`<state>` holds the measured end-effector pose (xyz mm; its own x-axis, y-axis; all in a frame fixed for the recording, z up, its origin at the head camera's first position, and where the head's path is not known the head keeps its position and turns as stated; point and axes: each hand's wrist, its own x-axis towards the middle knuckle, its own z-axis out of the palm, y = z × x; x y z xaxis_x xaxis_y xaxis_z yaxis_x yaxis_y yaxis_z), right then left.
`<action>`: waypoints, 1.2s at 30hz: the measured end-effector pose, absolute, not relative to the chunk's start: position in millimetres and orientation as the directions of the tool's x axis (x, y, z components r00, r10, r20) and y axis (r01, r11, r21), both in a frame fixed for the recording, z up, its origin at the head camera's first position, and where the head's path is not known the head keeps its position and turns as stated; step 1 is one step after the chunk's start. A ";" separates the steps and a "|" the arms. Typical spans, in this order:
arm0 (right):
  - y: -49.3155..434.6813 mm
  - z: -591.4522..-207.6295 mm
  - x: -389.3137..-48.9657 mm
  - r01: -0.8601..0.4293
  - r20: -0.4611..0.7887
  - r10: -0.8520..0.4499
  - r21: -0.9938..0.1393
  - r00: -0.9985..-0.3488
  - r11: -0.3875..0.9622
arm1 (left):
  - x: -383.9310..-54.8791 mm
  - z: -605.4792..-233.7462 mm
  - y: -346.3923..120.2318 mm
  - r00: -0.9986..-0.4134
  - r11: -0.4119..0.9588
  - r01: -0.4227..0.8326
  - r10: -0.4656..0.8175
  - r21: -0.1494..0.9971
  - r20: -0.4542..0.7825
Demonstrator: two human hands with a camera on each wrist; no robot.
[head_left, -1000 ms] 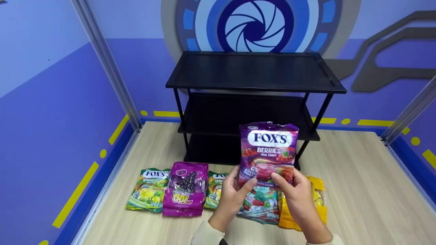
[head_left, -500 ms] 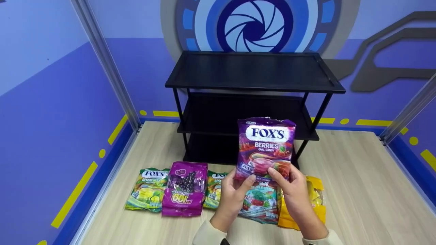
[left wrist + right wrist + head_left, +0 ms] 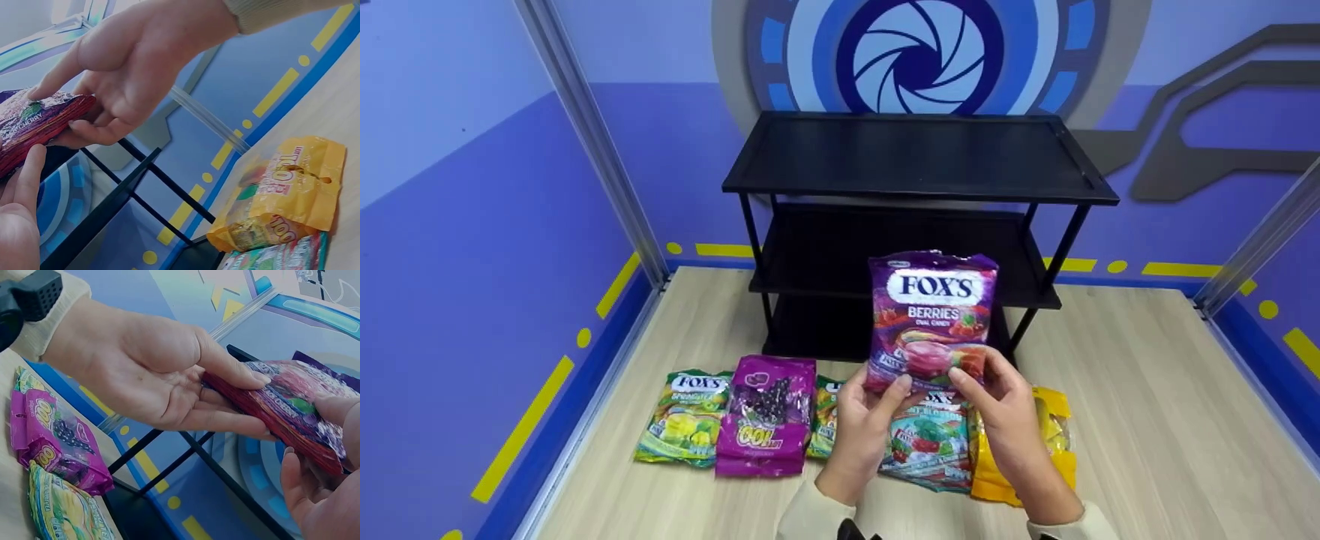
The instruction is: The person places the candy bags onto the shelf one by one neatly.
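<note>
A purple FOX'S Berries candy bag (image 3: 934, 319) is held upright above the row of bags and in front of the black shelf. My left hand (image 3: 861, 435) pinches its lower left part, thumb on the printed front. At the lower right, my right hand (image 3: 1011, 418) grips the bag the same way. The left wrist view has the bag (image 3: 39, 121) edge-on, with the right hand (image 3: 135, 62) across from the left hand (image 3: 19, 230). Fingers lie beneath the bag (image 3: 298, 413) in the right wrist view.
A three-tier black shelf (image 3: 919, 154) stands at the back. Along the tabletop lie a green FOX'S bag (image 3: 686, 416), a magenta bag (image 3: 766, 416), another green bag (image 3: 823, 420), a teal bag (image 3: 928, 442) and a yellow bag (image 3: 1057, 469). Panel walls (image 3: 510, 300) rise around.
Both hands have carried the purple candy bag slightly up and to the left, towards the shelf. More of the teal bag's top shows now. The bags on the table have stayed put.
</note>
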<state>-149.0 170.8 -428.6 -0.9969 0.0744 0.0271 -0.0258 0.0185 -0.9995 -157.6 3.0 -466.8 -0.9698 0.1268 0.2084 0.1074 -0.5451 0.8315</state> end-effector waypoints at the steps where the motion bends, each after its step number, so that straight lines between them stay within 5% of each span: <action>1: 171.5 -428.8 -149.0 -0.035 0.036 0.070 -0.999 -0.997 0.010 | -158.5 -465.6 1.8 -0.968 -0.552 0.121 0.117 0.825 0.220; 21: 202.4 -461.6 -144.8 -0.017 0.031 0.108 -0.992 -0.994 0.124 | -189.8 -425.2 -38.4 -0.951 -0.573 0.273 -0.039 0.773 0.307; 36: 246.1 -499.3 -145.1 0.149 -0.051 0.169 -0.756 -0.984 0.638 | -198.3 -405.3 -57.5 -0.941 -0.507 0.312 -0.052 0.803 0.333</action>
<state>-145.1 246.1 -499.3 -0.9843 0.1689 -0.0511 0.1486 0.6376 -0.7559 -198.3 -57.5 -405.3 -0.9414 -0.0521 0.3331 0.3124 -0.5068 0.8035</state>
